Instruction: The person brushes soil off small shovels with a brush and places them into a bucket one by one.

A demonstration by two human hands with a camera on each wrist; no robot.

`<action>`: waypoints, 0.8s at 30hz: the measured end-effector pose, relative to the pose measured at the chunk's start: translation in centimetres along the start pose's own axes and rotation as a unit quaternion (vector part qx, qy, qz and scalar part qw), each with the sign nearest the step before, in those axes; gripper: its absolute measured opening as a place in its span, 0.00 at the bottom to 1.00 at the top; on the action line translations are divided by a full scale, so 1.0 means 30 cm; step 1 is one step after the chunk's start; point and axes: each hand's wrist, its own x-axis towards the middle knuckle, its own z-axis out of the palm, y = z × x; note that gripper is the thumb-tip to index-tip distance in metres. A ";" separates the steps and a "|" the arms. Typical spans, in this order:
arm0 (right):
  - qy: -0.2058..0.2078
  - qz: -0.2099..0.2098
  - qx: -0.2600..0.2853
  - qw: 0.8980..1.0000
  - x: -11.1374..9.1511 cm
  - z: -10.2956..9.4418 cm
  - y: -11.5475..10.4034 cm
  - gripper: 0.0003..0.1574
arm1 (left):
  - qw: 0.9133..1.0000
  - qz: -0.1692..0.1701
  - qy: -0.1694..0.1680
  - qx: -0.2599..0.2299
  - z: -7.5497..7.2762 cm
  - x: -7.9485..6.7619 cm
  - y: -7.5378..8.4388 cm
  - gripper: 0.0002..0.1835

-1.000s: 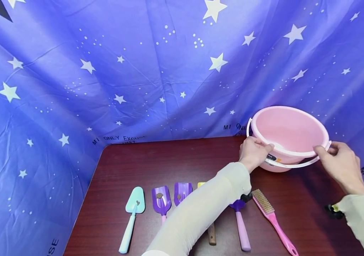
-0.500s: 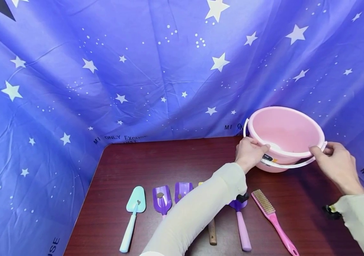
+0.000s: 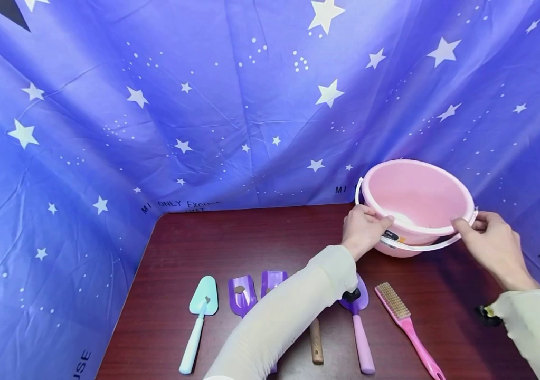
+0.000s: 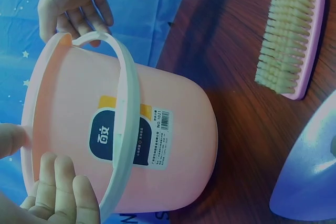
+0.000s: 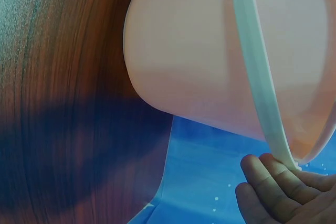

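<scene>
A pink bucket [image 3: 417, 192] is at the far right of the table, its mouth turned up and toward me. My left hand [image 3: 363, 232] pinches its near left rim, thumb inside and the other fingers outside. At the right rim, by the handle's joint, my right hand [image 3: 498, 248] pinches the edge with its thumb inside. The pale bail handle [image 3: 424, 247] hangs down across the front. A label [image 4: 152, 135] shows on the bucket's wall in the left wrist view. Whether the bucket's bottom touches the table cannot be seen clearly.
On the dark red table [image 3: 231, 237] lie a teal trowel [image 3: 198, 322], two purple shovels [image 3: 243, 296], a wooden-handled tool [image 3: 316, 343], a purple trowel [image 3: 362, 343] and a pink brush [image 3: 407, 327]. My left sleeve covers some. Blue starry cloth [image 3: 250, 105] hangs behind.
The bucket has moved a little to the left, carried along with both hands. The tools on the table have stayed put; the view has shifted slightly.
</scene>
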 end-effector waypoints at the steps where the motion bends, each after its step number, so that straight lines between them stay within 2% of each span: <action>1: 0.000 -0.001 0.001 1.000 0.000 0.002 -0.003 0.42 | 1.000 0.002 0.001 -0.001 -0.003 0.001 -0.004 0.16; 12: 0.009 -0.020 0.003 1.000 -0.001 0.037 -0.028 0.42 | 0.999 0.018 0.013 -0.037 -0.042 0.007 -0.034 0.15; 24: 0.016 -0.033 0.011 0.999 -0.002 0.072 -0.059 0.39 | 0.999 0.010 0.009 -0.044 -0.093 0.007 -0.062 0.16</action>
